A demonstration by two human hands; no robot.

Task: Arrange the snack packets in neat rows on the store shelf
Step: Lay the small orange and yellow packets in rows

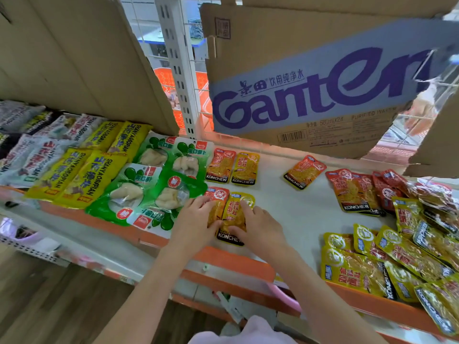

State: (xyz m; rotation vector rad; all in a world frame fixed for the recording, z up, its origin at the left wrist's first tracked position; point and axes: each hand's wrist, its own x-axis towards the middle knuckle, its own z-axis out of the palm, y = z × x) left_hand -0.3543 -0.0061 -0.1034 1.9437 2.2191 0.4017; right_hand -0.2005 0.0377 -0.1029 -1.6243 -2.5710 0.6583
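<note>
Both hands [196, 217] on yellow pkt [236, 214]; green pkts [159, 180] crowd left, shelf [293, 209].

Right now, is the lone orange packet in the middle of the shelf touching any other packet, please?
No, the lone orange packet lies tilted by itself on the bare shelf, with clear gaps on every side.

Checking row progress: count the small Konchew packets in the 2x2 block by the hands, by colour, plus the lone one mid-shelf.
Orange in block: 2, back and front, the front one partly under the left hand.
Yellow in block: 2, back and front, the front one under the right hand.
Lone orange packet: 1.
Total: 5.
</note>
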